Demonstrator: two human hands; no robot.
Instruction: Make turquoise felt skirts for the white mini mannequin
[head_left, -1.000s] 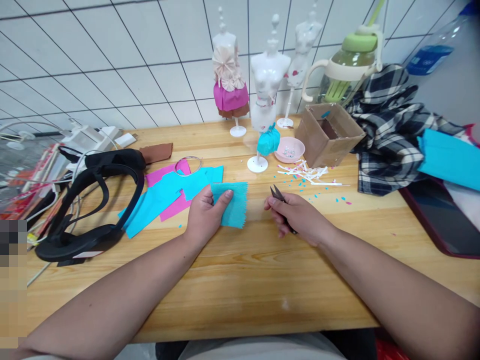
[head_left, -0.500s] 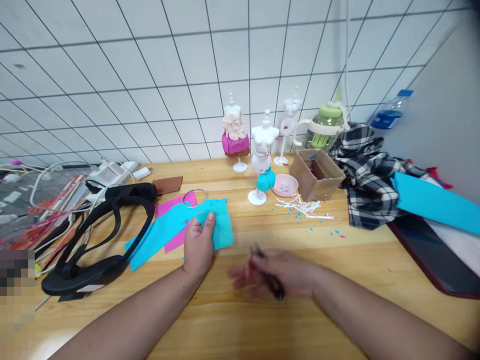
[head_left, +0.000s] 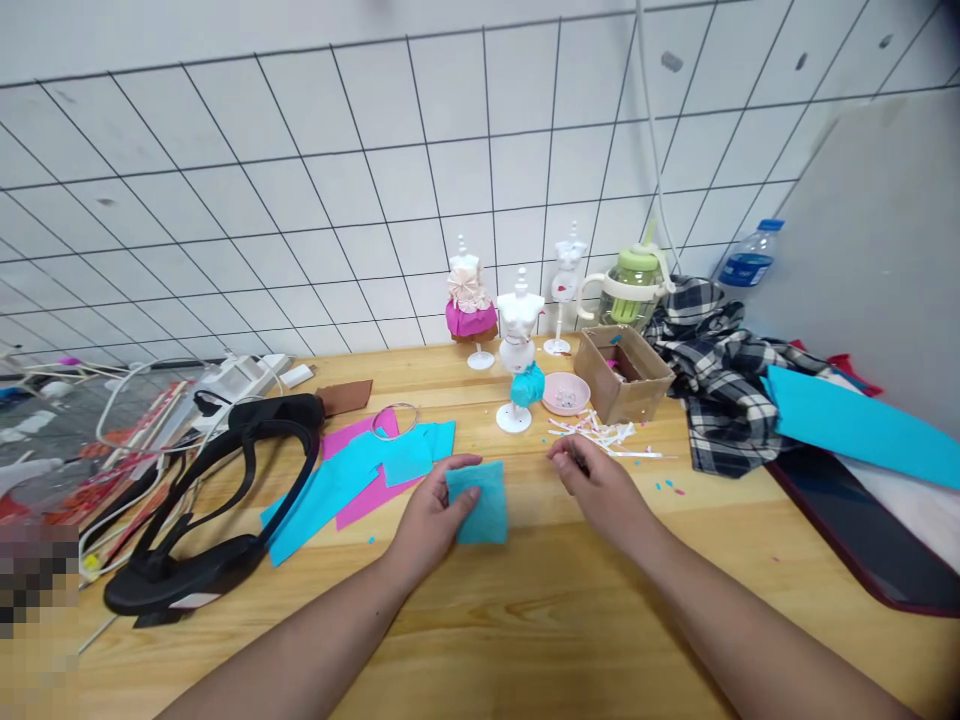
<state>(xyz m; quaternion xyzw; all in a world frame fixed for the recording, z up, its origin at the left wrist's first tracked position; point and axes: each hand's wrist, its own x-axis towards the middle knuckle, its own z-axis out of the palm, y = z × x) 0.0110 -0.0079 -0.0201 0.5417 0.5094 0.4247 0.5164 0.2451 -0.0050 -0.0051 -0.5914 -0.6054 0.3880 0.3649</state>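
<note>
My left hand point(head_left: 439, 508) holds a small square of blue crepe-like paper point(head_left: 487, 508), thumb on top and fingers behind, above the wooden table. To its right, my right hand point(head_left: 600, 485) has its fingers curled in. A bit of something dark shows between those fingers, too hidden to name. Beyond the hands stands a white mini mannequin point(head_left: 519, 325) with a blue ruffled piece point(head_left: 528, 385) at its lower side. Left of my left hand lie blue sheets point(head_left: 330, 500), a pink sheet point(head_left: 364, 505) and a thin metal ring point(head_left: 396, 422).
Behind stand a mannequin in a pink skirt point(head_left: 471, 318) and a bare one point(head_left: 568, 270). A pink dish point(head_left: 555, 404), paper scraps point(head_left: 600, 432), a cardboard box point(head_left: 626, 400) and a green-lidded jug point(head_left: 637, 285) are to the right. A black headset frame point(head_left: 199, 575) lies left.
My left hand has moved right with a blue square, leaving another blue piece on the sheets. My right hand has moved up and right; the dark slim tool in it is now mostly hidden.
</note>
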